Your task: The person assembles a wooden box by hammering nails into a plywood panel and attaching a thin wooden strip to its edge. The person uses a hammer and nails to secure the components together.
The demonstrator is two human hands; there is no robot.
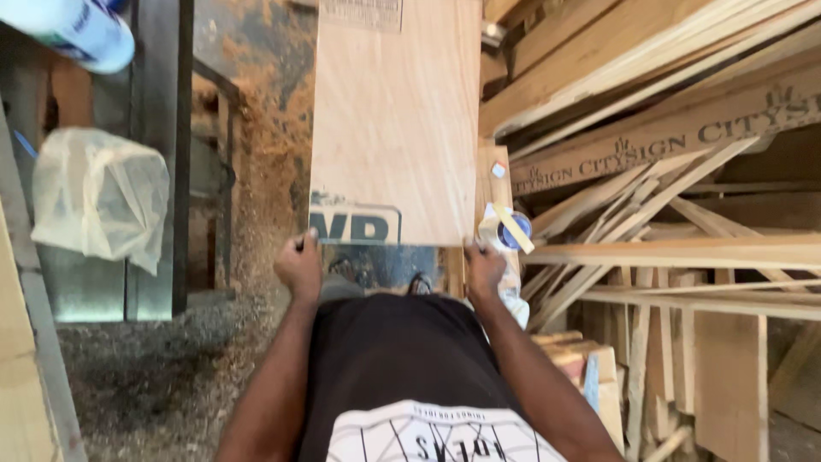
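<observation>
A long plywood panel (395,120) is seen from above, lying flat on a sawdust-covered machine tabletop (256,103) and reaching away from the person; it is held by its near edge, apparently so that it stays square and steady on the surface. The left hand (299,267) is set at the near left corner, its fingers curled closed over the edge of the panel. The right hand (484,269) is placed at the near right corner, knuckles up, pressed against the edge; whether its fingers wrap under the panel cannot be told. Both forearms are stretched forward from the body, roughly parallel. A pale plastic bag (101,197) hangs at the left, and stacked timber strips (667,257) are piled at the right.
</observation>
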